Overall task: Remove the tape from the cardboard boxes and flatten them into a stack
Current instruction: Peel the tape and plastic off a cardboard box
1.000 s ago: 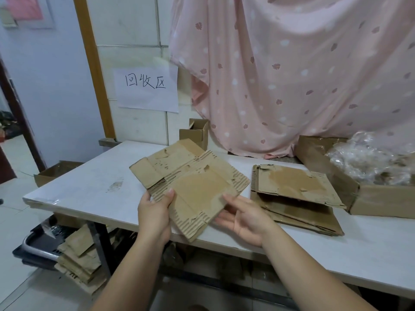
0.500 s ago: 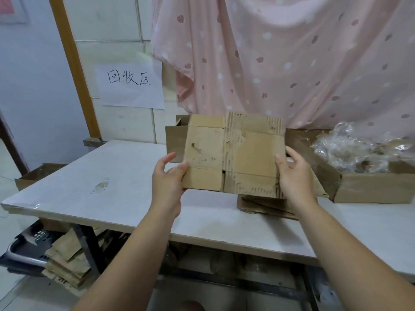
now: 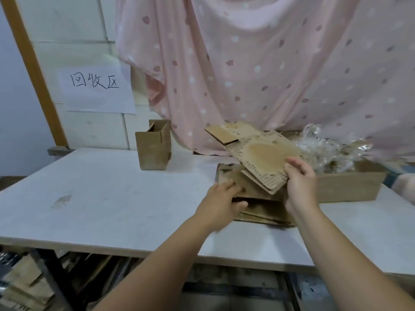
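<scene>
White worktop [image 3: 101, 198] carries the stack of flattened brown cardboard sheets [image 3: 258, 207] toward its right. Above the stack, a tilted flattened brown corrugated box [image 3: 262, 153] is gripped at its near edge by the curled fingers of the right hand [image 3: 301, 182]. The left hand [image 3: 220, 200] is laid on the stack's near-left corner, and whether it grips cannot be told through the blur. Stacking is judged to be in hand. A square lowering is called for next, after which the small upright brown cardboard box [image 3: 152, 149] remains to be flattened.

From my station I saw a white table [image 3: 101, 198] on a dark leg [image 3: 54, 281], standing against a pale tiled wall [image 3: 67, 30]. A handwritten paper sign [image 3: 96, 88] hung beside a brown wooden post [image 3: 29, 70], and a pink spotted cloth [image 3: 269, 63] draped the right side. The light was soft and even.
</scene>
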`<action>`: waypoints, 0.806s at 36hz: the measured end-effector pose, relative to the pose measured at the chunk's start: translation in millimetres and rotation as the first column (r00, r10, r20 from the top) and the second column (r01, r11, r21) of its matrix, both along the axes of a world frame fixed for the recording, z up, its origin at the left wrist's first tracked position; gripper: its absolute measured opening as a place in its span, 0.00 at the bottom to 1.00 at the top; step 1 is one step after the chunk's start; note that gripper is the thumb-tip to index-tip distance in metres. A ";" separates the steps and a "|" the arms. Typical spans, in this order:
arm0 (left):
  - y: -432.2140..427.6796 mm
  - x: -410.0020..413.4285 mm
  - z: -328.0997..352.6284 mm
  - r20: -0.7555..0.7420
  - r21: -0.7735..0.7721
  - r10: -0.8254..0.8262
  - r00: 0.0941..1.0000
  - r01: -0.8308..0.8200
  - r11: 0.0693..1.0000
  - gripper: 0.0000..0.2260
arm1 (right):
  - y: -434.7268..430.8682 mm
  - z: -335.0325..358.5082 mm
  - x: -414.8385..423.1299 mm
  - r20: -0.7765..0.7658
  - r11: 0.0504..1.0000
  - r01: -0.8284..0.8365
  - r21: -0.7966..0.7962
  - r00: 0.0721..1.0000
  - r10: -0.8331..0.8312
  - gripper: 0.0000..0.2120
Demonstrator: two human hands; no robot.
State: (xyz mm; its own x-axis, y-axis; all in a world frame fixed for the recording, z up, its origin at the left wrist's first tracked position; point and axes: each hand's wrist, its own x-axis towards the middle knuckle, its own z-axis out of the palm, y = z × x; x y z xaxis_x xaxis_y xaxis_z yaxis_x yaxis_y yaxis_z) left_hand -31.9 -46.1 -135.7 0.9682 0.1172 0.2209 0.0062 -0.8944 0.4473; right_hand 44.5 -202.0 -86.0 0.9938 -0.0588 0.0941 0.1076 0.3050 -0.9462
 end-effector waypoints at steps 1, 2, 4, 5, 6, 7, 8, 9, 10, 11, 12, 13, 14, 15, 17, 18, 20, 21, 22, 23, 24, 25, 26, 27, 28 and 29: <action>0.2 2.3 -7.1 -0.017 0.002 0.008 1.000 -0.008 1.000 0.21 | 2.5 -1.6 -1.7 -0.001 0.999 -0.041 0.014 0.999 0.041 0.11; -0.1 2.6 -12.8 -0.007 0.001 0.018 1.000 -0.018 1.000 0.20 | 5.2 -3.8 -3.7 0.001 0.997 -0.081 0.016 0.997 0.081 0.10; -1.0 1.8 -24.7 0.014 0.029 0.035 0.999 -0.036 0.999 0.18 | 10.5 -12.1 -6.5 0.005 0.990 -0.124 -0.063 0.992 0.125 0.09; -0.8 1.1 -30.7 0.024 0.043 0.043 0.999 -0.044 0.998 0.18 | 13.3 -17.2 -7.7 -0.002 0.983 -0.138 -0.118 0.990 0.139 0.11; 0.0 0.6 -36.3 0.029 0.044 0.051 0.998 -0.052 0.998 0.19 | 15.8 -22.0 -9.3 -0.015 0.972 -0.166 -0.167 0.986 0.166 0.14; 1.1 0.5 -41.6 0.026 0.023 0.057 0.998 -0.058 0.998 0.20 | 18.6 -27.0 -10.0 -0.035 0.957 -0.200 -0.208 0.980 0.197 0.19; 1.6 0.2 -45.4 0.040 -0.007 0.056 0.998 -0.056 0.998 0.21 | 20.7 -33.2 -9.8 -0.067 0.940 -0.227 -0.257 0.974 0.217 0.24; 1.7 -0.6 -47.1 0.049 -0.058 0.059 0.997 -0.057 0.997 0.23 | 22.4 -38.0 -10.5 -0.091 0.916 -0.244 -0.318 0.970 0.226 0.28; 2.0 -1.2 -47.5 0.064 -0.125 0.069 0.996 -0.061 0.990 0.24 | 22.8 -44.4 -10.5 -0.106 0.883 -0.255 -0.394 0.967 0.232 0.31; 2.4 -2.5 -46.2 0.072 -0.198 0.089 0.993 -0.073 0.977 0.25 | 23.4 -49.6 -10.8 -0.109 0.838 -0.254 -0.483 0.967 0.230 0.34; 2.4 -3.5 -44.4 0.077 -0.254 0.107 0.991 -0.085 0.964 0.25 | 23.3 -53.5 -12.3 -0.105 0.788 -0.246 -0.564 0.968 0.226 0.36; 1.7 -5.3 -42.2 0.066 -0.298 0.122 0.990 -0.097 0.950 0.25 | 23.1 -57.1 -13.2 -0.102 0.747 -0.237 -0.620 0.969 0.223 0.37; 0.8 -7.3 -40.7 0.058 -0.341 0.135 0.989 -0.108 0.934 0.25 | 23.1 -60.6 -12.9 -0.097 0.721 -0.226 -0.655 0.971 0.216 0.38; 0.8 -8.9 -40.5 0.044 -0.389 0.146 0.988 -0.118 0.914 0.25 | 22.9 -61.7 -13.5 -0.096 0.690 -0.210 -0.692 0.975 0.200 0.39; 1.8 -10.0 -41.7 0.042 -0.462 0.148 0.988 -0.112 0.880 0.28 | 23.2 -62.9 -12.7 -0.075 0.609 -0.150 -0.779 0.986 0.147 0.41; 2.6 -10.4 -42.0 0.049 -0.478 0.144 0.988 -0.104 0.872 0.31 | 23.9 -64.0 -11.1 -0.058 0.567 -0.120 -0.815 0.990 0.125 0.42; 3.6 -11.0 -40.2 0.056 -0.492 0.139 0.989 -0.094 0.866 0.36 | 26.6 -62.1 -11.9 -0.031 0.488 -0.078 -0.869 0.994 0.104 0.43; 3.1 -11.9 -38.2 0.059 -0.494 0.138 0.989 -0.091 0.865 0.37 | 28.4 -60.1 -13.5 -0.018 0.435 -0.062 -0.898 0.994 0.106 0.42; 2.1 -13.0 -36.2 0.072 -0.486 0.133 0.989 -0.081 0.870 0.37 | 29.8 -58.0 -15.3 -0.007 0.372 -0.048 -0.927 0.994 0.111 0.42; 1.2 -14.2 -34.5 0.087 -0.459 0.126 0.988 -0.072 0.885 0.35 | 30.7 -56.5 -17.0 0.011 0.305 -0.025 -0.952 0.993 0.116 0.41; 0.5 -15.0 -33.4 0.104 -0.412 0.118 0.988 -0.066 0.909 0.32 | 31.3 -55.8 -18.4 0.026 0.231 -0.002 -0.973 0.993 0.118 0.40; 0.4 -15.4 -33.3 0.118 -0.364 0.114 0.986 -0.064 0.929 0.27 | 31.3 -54.8 -20.2 0.032 0.151 0.013 -0.988 0.992 0.125 0.39; 1.0 -15.2 -33.8 0.130 -0.329 0.115 0.985 -0.067 0.942 0.22 | 31.0 -54.2 -21.9 0.024 0.064 0.015 -0.998 0.990 0.138 0.38; 2.0 -14.7 -35.6 0.129 -0.316 0.126 0.984 -0.079 0.946 0.17 | 30.7 -53.6 -23.8 0.009 -0.020 0.012 -1.000 0.988 0.153 0.37; 2.7 -13.9 -37.4 0.120 -0.317 0.136 0.983 -0.092 0.944 0.15 | 30.0 -53.0 -25.4 -0.006 -0.088 0.009 -0.996 0.986 0.164 0.37; 2.8 -13.6 -39.2 0.110 -0.319 0.145 0.983 -0.103 0.942 0.13 | 29.2 -52.3 -26.4 -0.012 -0.133 0.011 -0.991 0.985 0.173 0.36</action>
